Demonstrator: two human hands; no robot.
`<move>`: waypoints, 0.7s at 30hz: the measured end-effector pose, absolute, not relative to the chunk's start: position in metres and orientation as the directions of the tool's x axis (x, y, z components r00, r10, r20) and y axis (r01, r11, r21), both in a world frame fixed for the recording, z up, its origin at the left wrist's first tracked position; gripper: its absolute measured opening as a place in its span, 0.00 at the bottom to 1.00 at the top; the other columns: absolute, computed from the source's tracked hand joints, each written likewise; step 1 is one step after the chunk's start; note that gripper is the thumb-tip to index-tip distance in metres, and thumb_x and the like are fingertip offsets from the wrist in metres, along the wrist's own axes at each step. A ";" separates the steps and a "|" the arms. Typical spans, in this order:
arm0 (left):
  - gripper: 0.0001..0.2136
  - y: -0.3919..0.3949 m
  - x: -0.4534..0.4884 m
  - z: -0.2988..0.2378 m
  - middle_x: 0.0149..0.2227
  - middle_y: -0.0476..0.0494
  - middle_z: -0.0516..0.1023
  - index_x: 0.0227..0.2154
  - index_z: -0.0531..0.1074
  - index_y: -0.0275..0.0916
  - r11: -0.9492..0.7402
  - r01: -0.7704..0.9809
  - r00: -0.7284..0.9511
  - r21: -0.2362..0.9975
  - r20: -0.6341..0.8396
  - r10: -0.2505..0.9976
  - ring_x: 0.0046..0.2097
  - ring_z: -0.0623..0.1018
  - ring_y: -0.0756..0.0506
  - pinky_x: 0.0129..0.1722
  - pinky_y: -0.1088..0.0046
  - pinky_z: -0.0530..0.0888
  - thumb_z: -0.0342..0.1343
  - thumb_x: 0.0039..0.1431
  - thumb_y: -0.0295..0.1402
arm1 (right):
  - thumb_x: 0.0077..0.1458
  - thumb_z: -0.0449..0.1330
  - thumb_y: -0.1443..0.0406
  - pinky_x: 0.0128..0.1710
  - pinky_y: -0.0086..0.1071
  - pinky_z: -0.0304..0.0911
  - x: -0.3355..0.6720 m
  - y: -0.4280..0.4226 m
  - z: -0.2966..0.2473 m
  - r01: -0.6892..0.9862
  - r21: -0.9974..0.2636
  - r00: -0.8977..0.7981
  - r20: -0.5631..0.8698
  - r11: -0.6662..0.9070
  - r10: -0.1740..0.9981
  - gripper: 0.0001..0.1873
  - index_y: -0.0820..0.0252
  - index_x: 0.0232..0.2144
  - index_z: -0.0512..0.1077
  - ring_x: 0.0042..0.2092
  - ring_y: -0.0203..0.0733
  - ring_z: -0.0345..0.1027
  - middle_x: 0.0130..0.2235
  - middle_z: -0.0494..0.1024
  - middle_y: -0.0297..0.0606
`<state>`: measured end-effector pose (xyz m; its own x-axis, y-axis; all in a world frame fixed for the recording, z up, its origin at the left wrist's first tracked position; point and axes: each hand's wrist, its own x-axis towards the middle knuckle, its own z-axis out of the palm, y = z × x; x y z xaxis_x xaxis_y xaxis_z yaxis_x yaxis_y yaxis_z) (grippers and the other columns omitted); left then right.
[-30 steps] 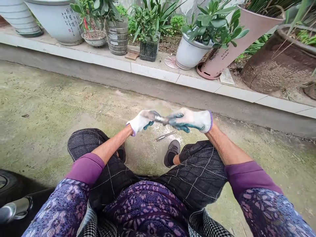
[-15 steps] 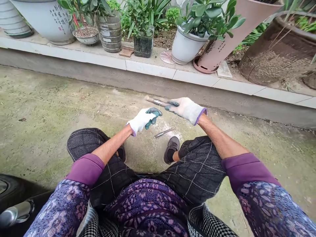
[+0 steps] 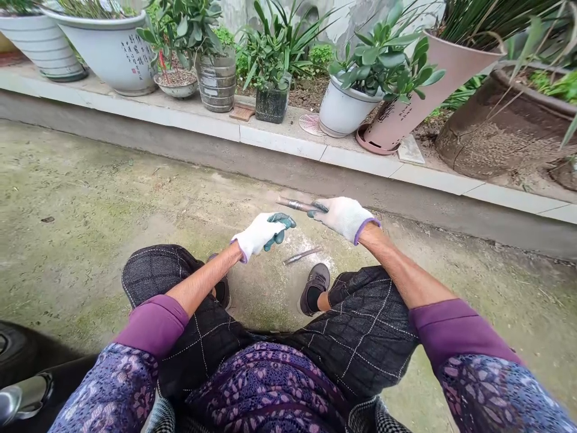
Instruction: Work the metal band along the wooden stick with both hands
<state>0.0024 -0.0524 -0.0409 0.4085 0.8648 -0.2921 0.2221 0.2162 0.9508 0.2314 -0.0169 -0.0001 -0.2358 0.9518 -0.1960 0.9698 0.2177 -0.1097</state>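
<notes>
My right hand (image 3: 342,218), in a white knit glove with green-coated fingers, is shut on a short metal rod (image 3: 295,205) that sticks out to the left. My left hand (image 3: 264,234) wears a matching glove. It is held apart from the rod, its fingers loosely curled around nothing I can see. Below the hands, a flat metal strip (image 3: 302,255) lies on the concrete ground (image 3: 265,288), in front of my dark shoe (image 3: 314,288). Neither hand touches the strip.
My knees in dark checked trousers (image 3: 166,276) spread below the hands. Ahead, a low concrete ledge with white edging (image 3: 279,143) carries several potted plants (image 3: 270,78). A black vehicle's tyre and chrome part (image 3: 22,397) stand at the lower left.
My hands were together on the rod, then parted. The left hand has let go and drawn back, while the right hand has carried the rod to the right and up, then dipped slightly.
</notes>
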 end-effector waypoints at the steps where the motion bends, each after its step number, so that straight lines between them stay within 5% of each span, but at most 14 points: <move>1: 0.12 -0.053 0.004 -0.037 0.18 0.56 0.67 0.41 0.76 0.34 0.225 0.208 0.402 0.952 -0.293 0.868 0.14 0.60 0.56 0.11 0.80 0.56 0.52 0.59 0.32 | 0.59 0.53 0.51 0.28 0.32 0.56 0.230 -0.017 0.001 0.970 -0.118 -0.229 -0.168 0.211 0.959 0.21 0.54 0.44 0.78 0.31 0.42 0.68 0.32 0.79 0.39; 3: 0.12 -0.053 0.009 -0.033 0.17 0.56 0.66 0.41 0.77 0.33 0.240 0.185 0.402 0.953 -0.296 0.866 0.13 0.59 0.56 0.11 0.80 0.56 0.53 0.58 0.31 | 0.59 0.55 0.52 0.27 0.31 0.56 0.226 -0.017 0.004 0.950 -0.256 -0.218 -0.127 0.180 0.968 0.21 0.55 0.45 0.78 0.29 0.39 0.66 0.31 0.77 0.38; 7: 0.13 -0.045 0.015 -0.038 0.18 0.56 0.65 0.42 0.76 0.34 0.241 0.115 0.444 0.964 -0.267 0.855 0.14 0.58 0.56 0.11 0.80 0.58 0.53 0.59 0.33 | 0.57 0.58 0.52 0.19 0.27 0.55 0.218 -0.025 0.014 0.674 -0.738 -0.215 -0.238 -0.033 0.947 0.23 0.61 0.48 0.76 0.22 0.32 0.57 0.25 0.68 0.32; 12: 0.11 -0.026 0.007 -0.055 0.19 0.56 0.64 0.39 0.77 0.36 0.177 0.198 0.447 0.964 -0.249 0.859 0.16 0.61 0.56 0.13 0.81 0.59 0.53 0.56 0.31 | 0.53 0.62 0.50 0.15 0.26 0.54 0.227 -0.041 0.029 0.442 -0.890 -0.417 -0.311 -0.109 0.854 0.27 0.65 0.47 0.75 0.20 0.30 0.54 0.22 0.63 0.29; 15: 0.08 -0.020 -0.002 -0.057 0.19 0.54 0.66 0.33 0.78 0.34 0.163 0.273 0.399 0.948 -0.266 0.877 0.18 0.63 0.56 0.15 0.82 0.59 0.57 0.51 0.29 | 0.53 0.61 0.49 0.15 0.26 0.54 0.241 -0.048 0.030 0.569 -0.820 -0.579 -0.452 -0.061 0.678 0.25 0.64 0.43 0.76 0.20 0.31 0.55 0.22 0.65 0.30; 17: 0.07 -0.022 -0.005 -0.055 0.19 0.54 0.68 0.32 0.78 0.33 0.175 0.306 0.389 0.936 -0.291 0.874 0.18 0.63 0.56 0.15 0.82 0.59 0.59 0.49 0.28 | 0.54 0.60 0.51 0.17 0.27 0.53 0.246 -0.050 0.025 0.750 -0.659 -0.560 -0.581 0.062 0.590 0.20 0.62 0.38 0.77 0.20 0.31 0.56 0.22 0.67 0.31; 21: 0.09 -0.037 0.004 -0.052 0.17 0.55 0.66 0.34 0.79 0.33 0.221 0.333 0.425 0.917 -0.355 0.832 0.17 0.61 0.56 0.15 0.81 0.57 0.60 0.49 0.28 | 0.55 0.58 0.56 0.26 0.32 0.56 0.245 -0.045 0.010 0.949 -0.142 -0.314 -0.507 0.282 0.803 0.15 0.59 0.36 0.79 0.26 0.39 0.66 0.26 0.76 0.38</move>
<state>0.0036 -0.0370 -0.0519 0.4254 0.8324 -0.3551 0.3327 0.2211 0.9168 0.2452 -0.0446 0.0099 -0.3145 0.8028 -0.5066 0.9488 0.2820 -0.1420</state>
